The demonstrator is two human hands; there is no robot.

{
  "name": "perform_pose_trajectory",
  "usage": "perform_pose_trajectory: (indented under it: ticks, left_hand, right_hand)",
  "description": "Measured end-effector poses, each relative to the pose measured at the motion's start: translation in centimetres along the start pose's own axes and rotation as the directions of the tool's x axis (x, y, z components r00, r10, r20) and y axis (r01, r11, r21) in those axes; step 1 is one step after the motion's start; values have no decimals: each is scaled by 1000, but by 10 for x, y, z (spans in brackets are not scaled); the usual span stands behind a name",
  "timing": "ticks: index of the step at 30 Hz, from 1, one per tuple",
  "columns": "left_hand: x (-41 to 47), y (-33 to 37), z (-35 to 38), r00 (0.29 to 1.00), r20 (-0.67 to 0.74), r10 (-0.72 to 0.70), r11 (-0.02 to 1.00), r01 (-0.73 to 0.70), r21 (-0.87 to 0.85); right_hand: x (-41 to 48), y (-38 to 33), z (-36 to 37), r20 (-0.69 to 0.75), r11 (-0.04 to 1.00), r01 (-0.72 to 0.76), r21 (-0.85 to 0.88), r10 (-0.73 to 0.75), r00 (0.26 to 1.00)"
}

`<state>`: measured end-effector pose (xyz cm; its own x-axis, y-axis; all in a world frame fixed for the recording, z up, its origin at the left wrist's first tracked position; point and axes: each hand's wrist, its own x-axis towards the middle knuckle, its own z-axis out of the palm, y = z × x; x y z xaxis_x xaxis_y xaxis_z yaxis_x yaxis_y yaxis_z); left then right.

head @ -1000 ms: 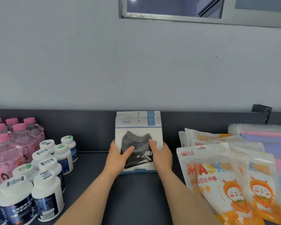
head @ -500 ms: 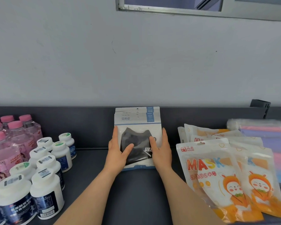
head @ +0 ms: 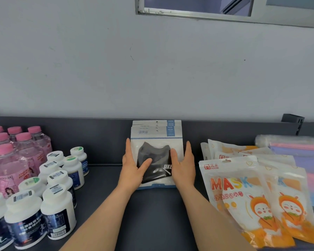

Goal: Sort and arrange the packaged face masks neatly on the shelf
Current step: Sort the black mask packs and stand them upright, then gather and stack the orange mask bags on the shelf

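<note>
**Squaring the black mask packs**

My left hand (head: 132,171) and right hand (head: 184,171), fingers straight, pressed the side edges of the pack stack (head: 156,142) leaning mid-shelf (head: 152,214). The slick, light, floppy pouches seemed best gripped by those edges.

Person, head view: 2 bare forearms w/ no sleeves, lower centre of frame; left hand (head: 132,171) & right hand (head: 184,171) ungloved, no rings/watch visible.

Six pink-capped bottles (head: 23,151) stand beside roughly ten white jars (head: 57,211). Four black-mask packs (head: 157,142) are stacked. Perhaps five orange mask packs (head: 243,196) overlap.
</note>
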<state>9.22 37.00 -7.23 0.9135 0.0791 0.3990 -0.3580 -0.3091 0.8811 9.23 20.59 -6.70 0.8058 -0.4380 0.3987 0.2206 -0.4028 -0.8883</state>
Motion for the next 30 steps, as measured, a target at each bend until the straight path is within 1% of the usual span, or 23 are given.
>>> perform_pose_trajectory:
  ticks: [4, 6, 9, 12, 14, 16, 19, 21, 24, 27, 30]
  left_hand:
    - [0, 12, -3, 999, -49, -19, 999, 21, 39]
    - [0, 25, -5, 993, -114, 16, 997, -7, 80]
    - [-3, 54, -6, 971, -221, 94, 994, -80, 71]
    - [-13, 82, -4, 969, -225, 106, 993, -113, -18]
    - [-25, 97, 3, 977, -183, 108, 988, -125, -88]
    - [-40, 107, 14, 990, -105, 91, 983, -106, -152]
    - [-64, 115, 37, 999, 42, 26, 981, -17, -195]
    - [-80, 117, 57, 988, 151, -29, 982, 56, -179]
    - [-101, 118, 86, 942, 310, -127, 982, 163, -92]
    - [-111, 118, 111, 898, 358, -255, 956, 290, -48]
    - [-117, 119, 137, 878, 341, -337, 930, 367, -27]
  right_hand:
    - [-1, -18, -5, -9, 995, 70, -66, -71, 997]
    - [-7, -32, -8, -6, 990, 129, -61, -130, 991]
    - [-20, -59, -16, 7, 977, 210, 44, -210, 978]
    - [-32, -80, -37, -3, 963, 219, 159, -221, 975]
    - [-36, -86, -60, -30, 963, 211, 168, -209, 978]
    - [-41, -83, -90, -72, 967, 223, 127, -215, 974]
    - [-48, -68, -135, -94, 977, 201, 70, -194, 977]
    - [-51, -53, -169, -93, 986, 163, 30, -160, 983]
    - [-51, -28, -220, -102, 994, 104, -19, -105, 989]
    - [-43, 1, -268, -126, 1000, 6, -15, -7, 992]
    - [-27, 32, -308, -119, 993, -117, 2, 117, 986]
